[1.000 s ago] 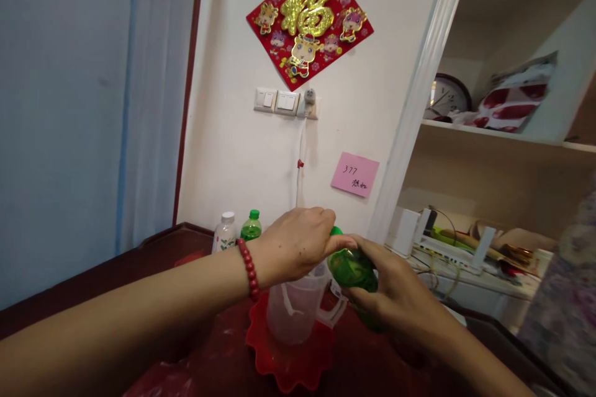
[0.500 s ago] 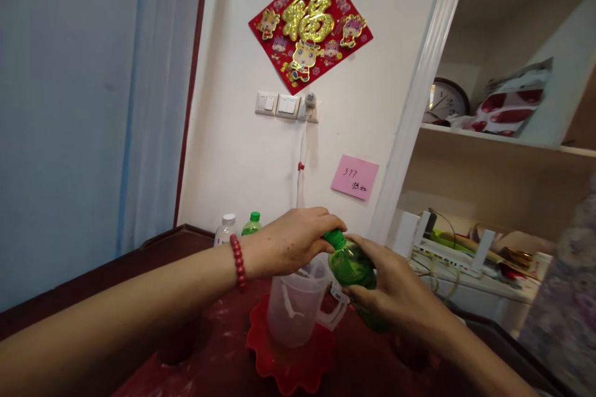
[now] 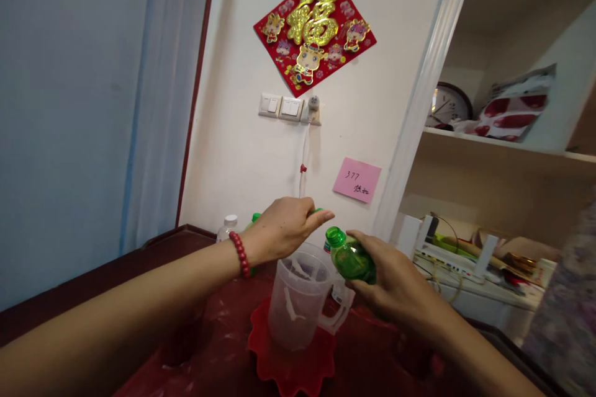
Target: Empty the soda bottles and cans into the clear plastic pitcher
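Left hand [image 3: 284, 229]: ours, fingers pinched on a small green cap [image 3: 318, 211], lifted just clear of the bottle neck.
Right hand [image 3: 395, 282]: ours, wrapped round the green bottle [image 3: 349, 257], which tilts with its open mouth toward the translucent jug [image 3: 300, 298], just beside the rim.
Risk, as we judge it: an uncapped, tilted bottle may slop outside the jug; a nudge to the handle could tip the jug on its red scalloped mat [image 3: 291, 363].
Room: two more bottles [image 3: 228, 226] stand near the wall behind; the table [image 3: 153, 248] lies open to our left, cluttered shelving [image 3: 465, 248] close on our right.
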{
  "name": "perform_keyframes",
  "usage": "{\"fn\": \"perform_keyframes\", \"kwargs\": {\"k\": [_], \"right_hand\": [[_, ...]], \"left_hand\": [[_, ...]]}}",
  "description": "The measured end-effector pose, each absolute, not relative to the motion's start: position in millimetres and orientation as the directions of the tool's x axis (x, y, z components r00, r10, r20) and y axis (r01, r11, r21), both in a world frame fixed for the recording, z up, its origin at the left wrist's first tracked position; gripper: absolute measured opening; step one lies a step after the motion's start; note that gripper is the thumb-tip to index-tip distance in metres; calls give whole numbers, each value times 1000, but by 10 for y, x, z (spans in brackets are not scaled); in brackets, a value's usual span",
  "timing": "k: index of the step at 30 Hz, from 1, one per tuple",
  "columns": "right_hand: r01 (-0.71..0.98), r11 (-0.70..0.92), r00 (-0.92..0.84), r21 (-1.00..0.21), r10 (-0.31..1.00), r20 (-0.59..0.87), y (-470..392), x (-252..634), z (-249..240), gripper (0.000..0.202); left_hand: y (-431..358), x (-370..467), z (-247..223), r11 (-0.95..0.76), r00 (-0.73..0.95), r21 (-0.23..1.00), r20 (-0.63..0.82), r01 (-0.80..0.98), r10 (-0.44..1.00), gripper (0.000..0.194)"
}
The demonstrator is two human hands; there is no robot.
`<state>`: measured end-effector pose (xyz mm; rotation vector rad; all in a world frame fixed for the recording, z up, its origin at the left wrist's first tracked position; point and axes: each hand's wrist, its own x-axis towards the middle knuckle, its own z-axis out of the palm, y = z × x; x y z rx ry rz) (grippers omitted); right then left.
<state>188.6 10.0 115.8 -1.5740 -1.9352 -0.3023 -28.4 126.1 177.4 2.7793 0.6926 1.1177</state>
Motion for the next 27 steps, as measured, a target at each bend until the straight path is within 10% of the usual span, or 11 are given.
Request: {"fn": "perform_keyframes", "kwargs": {"k": [9, 27], "right_hand": [[921, 20, -240, 389, 817, 524, 323, 2000, 1159, 71], [783, 56, -444, 619, 748, 494, 477, 1899, 1147, 64]], "left_hand": [[1294, -606, 1716, -762, 539, 631, 597, 142, 595, 50], [1233, -862, 1621, -770, 508, 619, 619, 154, 599, 43]]}}
